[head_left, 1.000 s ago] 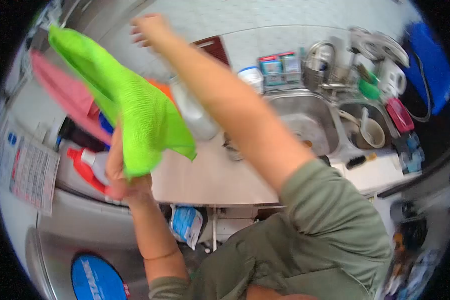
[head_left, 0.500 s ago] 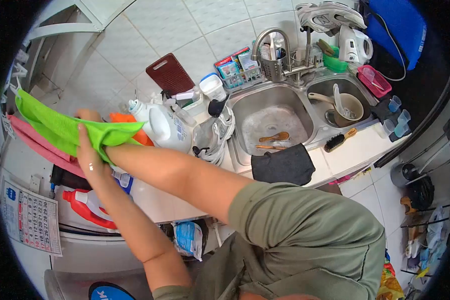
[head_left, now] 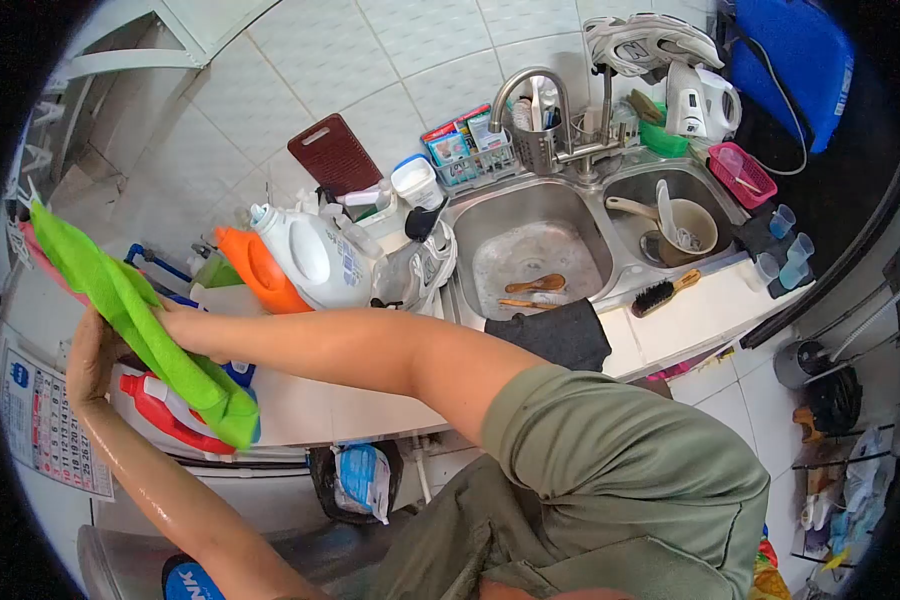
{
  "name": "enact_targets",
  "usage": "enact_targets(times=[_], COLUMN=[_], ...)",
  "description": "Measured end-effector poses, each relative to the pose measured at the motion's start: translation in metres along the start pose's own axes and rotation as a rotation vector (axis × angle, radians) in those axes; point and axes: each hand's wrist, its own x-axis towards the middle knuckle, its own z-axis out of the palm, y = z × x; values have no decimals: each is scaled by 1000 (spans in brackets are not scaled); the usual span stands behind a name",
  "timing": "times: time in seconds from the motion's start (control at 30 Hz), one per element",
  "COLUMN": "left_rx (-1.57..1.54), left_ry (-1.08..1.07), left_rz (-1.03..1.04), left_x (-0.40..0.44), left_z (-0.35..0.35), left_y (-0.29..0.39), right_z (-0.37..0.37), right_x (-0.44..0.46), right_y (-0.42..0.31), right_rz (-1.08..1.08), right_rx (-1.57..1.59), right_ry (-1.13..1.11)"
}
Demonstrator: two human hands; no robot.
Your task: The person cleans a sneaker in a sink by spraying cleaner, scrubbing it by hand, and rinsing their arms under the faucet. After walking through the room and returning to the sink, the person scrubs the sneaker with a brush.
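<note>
A bright green cloth (head_left: 135,315) hangs from its top corner at the far left, with a pink cloth (head_left: 45,262) partly behind it. My right hand (head_left: 185,328) reaches in from the right and presses against the green cloth, its fingertips hidden by the fabric. On the cloth's left side is my left hand (head_left: 95,352), its fingers partly behind the cloth, so their grip does not show. My left forearm looks wet. Below the hands stands a red-capped bottle (head_left: 170,415).
White (head_left: 315,255) and orange (head_left: 260,268) jugs stand on the counter beside a coiled white cord. Two sink basins (head_left: 535,245) hold wooden utensils and a pot (head_left: 688,228). A dark cloth (head_left: 555,338) and a brush (head_left: 665,292) lie along the front edge. A calendar (head_left: 50,420) hangs left.
My left hand has moved left and down, to the cloth's other side. The green cloth now hangs more steeply, with its lower end down over the red-capped bottle. My right hand has come out from behind it.
</note>
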Motion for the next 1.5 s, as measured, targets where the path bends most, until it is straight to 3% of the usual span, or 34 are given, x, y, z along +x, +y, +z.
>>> enact_targets(times=[0.03,0.07,0.1,0.17,0.2,0.23,0.3,0.43,0.53,0.73,0.8,0.83,0.9,0.93,1.0,1.07,1.13,1.2,1.37,1.43,1.47,1.5], left_rx=[29,-153,-154,-131,34,162,200,28,-2,5,3,5,-153,-230,-380,-417,-418,-413,-394,-360,-347,-330], left_ry=[-27,-3,-5,630,849,1025,1168,1025,919,940,1006,1012,939,898,805,793,803,817,873,905,919,930], left_rz=[31,33,27,106,190,240,307,311,419,909,1100,1098,925,835,641,604,618,635,687,745,776,806], left_x=[-3,-4,3,24,31,30,-1,-68,-48,78,101,98,90,85,75,76,81,85,88,92,94,97], left_z=[10,1,-11,-43,-55,-63,-24,72,102,112,109,115,134,143,152,151,150,147,136,128,123,120], left_y=[10,8,5,-4,-17,-36,-69,-97,-78,2,20,16,-3,-17,-43,-56,-61,-66,-79,-80,-81,-81], right_z=[4,2,2,11,20,31,61,105,102,24,10,10,3,-12,-37,-46,-50,-56,-64,-69,-78,-84], right_x=[-5,7,3,-16,-21,-24,-35,-29,-4,92,110,108,102,114,126,114,114,124,125,113,107,102], right_y=[2,20,23,28,32,32,33,27,18,9,-7,-15,-31,-25,-8,-5,-5,-3,10,6,5,4], right_rz=[-33,-110,-74,42,91,131,202,261,255,46,-34,-30,-76,-75,-251,-322,-398,-358,-475,-612,-582,-581], right_rx=[103,-251,-262,-299,-342,-402,-542,-706,-721,-543,-317,-317,180,178,-96,-124,-152,-514,-758,-908,-1245,-1253], right_ry=[-20,148,136,136,150,180,286,544,635,729,790,787,481,482,503,525,550,695,730,580,511,529])
